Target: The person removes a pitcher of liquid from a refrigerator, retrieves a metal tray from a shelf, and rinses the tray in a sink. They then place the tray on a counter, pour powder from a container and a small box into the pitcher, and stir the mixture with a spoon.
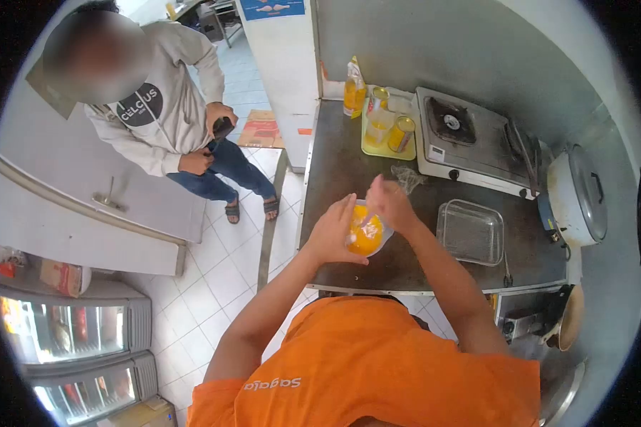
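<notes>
A clear bowl (387, 238) with bright orange-yellow contents (365, 236) stands near the left part of the dark counter. Wrapped around its left side, my left hand (332, 231) holds it steady, fingers at the far rim and thumb toward me. Above the right side of the bowl is my right hand (390, 204), somewhat blurred, with its fingers closed. A thin pale shape runs down from those fingers into the bowl, but its kind is not clear. Just beyond my right hand lies crumpled clear plastic (407, 178).
A yellow tray (387, 154) holds cans and clear containers, beside an orange pouch (354, 89). A gas stove (470, 135), glass dish (470, 231) and large lidded pot (577, 196) are to the right. A person (171, 107) stands left, holding a dark object.
</notes>
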{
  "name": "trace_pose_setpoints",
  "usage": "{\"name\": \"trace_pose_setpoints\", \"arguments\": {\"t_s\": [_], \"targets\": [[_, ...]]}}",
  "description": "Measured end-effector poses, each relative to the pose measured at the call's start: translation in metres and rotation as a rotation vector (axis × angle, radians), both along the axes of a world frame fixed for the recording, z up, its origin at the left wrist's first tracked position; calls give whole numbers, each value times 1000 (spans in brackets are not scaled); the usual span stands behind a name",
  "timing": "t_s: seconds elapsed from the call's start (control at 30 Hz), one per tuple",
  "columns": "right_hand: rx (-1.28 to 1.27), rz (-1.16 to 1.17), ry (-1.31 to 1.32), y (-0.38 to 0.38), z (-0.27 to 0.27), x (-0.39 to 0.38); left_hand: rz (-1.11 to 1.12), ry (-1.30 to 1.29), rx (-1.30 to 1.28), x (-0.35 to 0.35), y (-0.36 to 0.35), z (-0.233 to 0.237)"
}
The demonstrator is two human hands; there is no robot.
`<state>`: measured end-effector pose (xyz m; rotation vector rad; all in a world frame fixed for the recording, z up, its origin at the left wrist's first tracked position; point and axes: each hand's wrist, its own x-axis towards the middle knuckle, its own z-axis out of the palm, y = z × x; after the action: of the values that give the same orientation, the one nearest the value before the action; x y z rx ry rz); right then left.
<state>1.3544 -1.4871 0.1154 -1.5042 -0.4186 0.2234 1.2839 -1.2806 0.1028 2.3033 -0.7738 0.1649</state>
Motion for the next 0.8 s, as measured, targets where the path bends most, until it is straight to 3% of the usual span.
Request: {"name": "trace_pose_setpoints", "arguments": {"t_s": [0.1,0.13,0.27,0.33,0.47,0.6,0.7,0.73,0.77,0.8], "targets": [[697,-236,318,-9,17,7,146,76,42,-11,-14,4],[663,-386,355,0,22,3,211,96,49,-14,-21,5],[618,-388,418,-1,-9,7,386,160,79,-28,-45,0],[697,-415,411,-13,10,17,402,108,90,-30,-47,-6],[537,-410,407,-4,-32,9,413,102,68,-27,-49,-3],[660,-404,309,-12,10,19,410,101,40,-19,-47,-4],[631,-410,419,3,-24,13,407,145,15,-25,-51,-3],[331,-474,293,0,-52,22,408,148,1,-29,-55,-5],[664,-337,541,-8,-48,29,427,114,-8,-21,-51,-3],[706,-308,448,-7,-31,30,427,109,-7,-17,-47,-4]]}}
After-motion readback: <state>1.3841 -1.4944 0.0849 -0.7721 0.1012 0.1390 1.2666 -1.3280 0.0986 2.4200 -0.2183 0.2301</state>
